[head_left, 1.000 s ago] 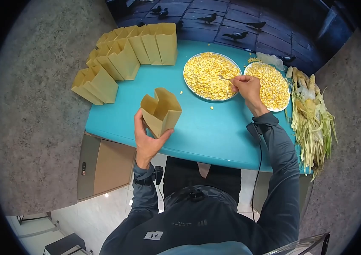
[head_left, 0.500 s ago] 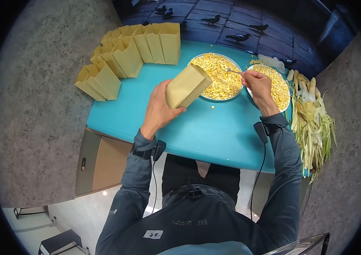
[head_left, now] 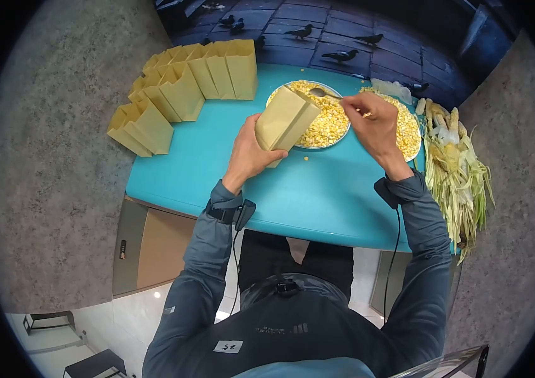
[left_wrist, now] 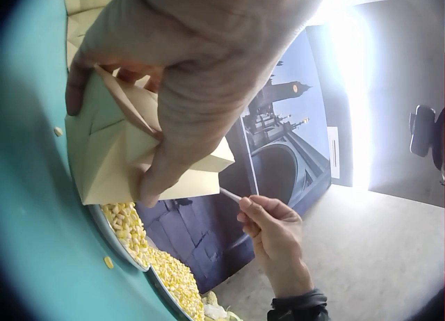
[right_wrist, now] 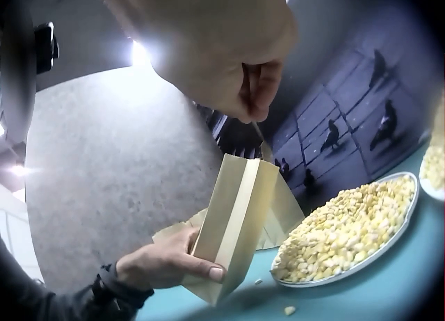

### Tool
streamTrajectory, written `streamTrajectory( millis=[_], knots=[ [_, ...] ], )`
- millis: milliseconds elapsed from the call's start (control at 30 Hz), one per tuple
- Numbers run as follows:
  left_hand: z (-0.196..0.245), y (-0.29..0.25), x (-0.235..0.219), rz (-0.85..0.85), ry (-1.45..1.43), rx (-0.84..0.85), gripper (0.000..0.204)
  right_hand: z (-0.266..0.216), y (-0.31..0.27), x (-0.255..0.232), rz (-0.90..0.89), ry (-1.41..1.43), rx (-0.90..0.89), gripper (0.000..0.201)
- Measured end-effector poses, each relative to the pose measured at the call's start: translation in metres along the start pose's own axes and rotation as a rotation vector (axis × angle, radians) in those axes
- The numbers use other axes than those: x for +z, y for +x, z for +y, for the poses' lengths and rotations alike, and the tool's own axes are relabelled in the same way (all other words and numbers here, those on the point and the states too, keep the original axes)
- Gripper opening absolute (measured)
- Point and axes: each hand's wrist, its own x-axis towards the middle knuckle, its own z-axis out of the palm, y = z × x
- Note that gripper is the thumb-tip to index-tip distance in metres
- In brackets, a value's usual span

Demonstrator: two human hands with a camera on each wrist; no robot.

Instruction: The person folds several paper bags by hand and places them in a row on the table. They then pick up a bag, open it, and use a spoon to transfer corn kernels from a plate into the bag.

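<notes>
My left hand [head_left: 250, 150] grips a brown paper bag [head_left: 285, 116], fingers on its far side and thumb across the near side. The bag leans to the right, overlapping the left part of a round plate of corn kernels [head_left: 327, 129] in the head view. My right hand [head_left: 374, 129] pinches the handle of a metal spoon [head_left: 319, 92], whose bowl is beside the bag's top edge. In the right wrist view, the same bag [right_wrist: 233, 223] stands tilted below the right hand [right_wrist: 229, 63], its mouth upward. What lies inside the bag is hidden.
Rows of open paper bags [head_left: 233, 69] stand at the back left of the teal table [head_left: 192, 170]. A second plate of kernels [head_left: 408, 129] sits to the right, with corn husks and cobs [head_left: 453, 170] beyond it. A few loose kernels [head_left: 306, 159] lie near the first plate.
My left hand has carried the bag forward and right to the plate, tilting it. The right hand has lifted the spoon from the kernels towards the bag's mouth.
</notes>
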Motion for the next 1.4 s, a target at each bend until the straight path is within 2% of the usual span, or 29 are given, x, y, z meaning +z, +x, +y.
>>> streamTrajectory(
  millis=[33, 100, 133, 233, 400, 600, 667, 800, 867, 967, 1200, 1400],
  knots=[
    [-0.001, -0.003, -0.003, 0.019, -0.026, -0.016, 0.105, 0.005, -0.003, -0.002, 0.000, 0.002, 0.001, 0.003],
    [-0.002, -0.010, -0.012, 0.037, -0.051, -0.033, 0.105, 0.029, -0.015, -0.011, -0.057, -0.174, 0.162, 0.004],
    [-0.001, -0.014, -0.016, 0.078, -0.072, -0.031, 0.105, 0.038, -0.022, -0.013, -0.054, -0.174, 0.163, 0.004],
    [-0.003, -0.026, -0.025, 0.118, -0.114, -0.039, 0.103, 0.059, -0.040, -0.019, -0.085, -0.234, 0.371, 0.010],
    [-0.011, -0.040, -0.026, 0.109, -0.130, -0.080, 0.101, 0.072, -0.047, -0.024, -0.061, -0.305, 0.446, 0.009],
    [-0.015, -0.046, -0.018, 0.120, -0.155, -0.094, 0.101, 0.070, -0.052, -0.005, -0.098, -0.236, 0.612, 0.012],
    [-0.012, -0.046, -0.018, 0.104, -0.135, -0.097, 0.102, 0.068, -0.051, 0.004, -0.067, -0.078, 0.757, 0.010],
    [-0.007, -0.046, -0.020, 0.100, -0.124, -0.098, 0.103, 0.086, -0.054, 0.023, -0.053, 0.036, 0.860, 0.010],
    [-0.012, -0.045, -0.019, 0.107, -0.159, -0.070, 0.101, 0.099, -0.058, 0.032, 0.016, 0.274, 0.947, 0.012],
    [-0.011, -0.044, -0.021, 0.097, -0.144, -0.083, 0.103, 0.105, -0.060, 0.038, 0.040, 0.425, 1.032, 0.014],
    [-0.011, -0.032, -0.022, 0.062, -0.108, -0.047, 0.107, 0.105, -0.049, 0.031, 0.087, 0.558, 1.073, 0.012],
    [-0.016, -0.014, -0.009, 0.026, -0.046, -0.030, 0.109, 0.084, -0.025, 0.013, 0.068, 0.601, 1.011, 0.017]
  ],
)
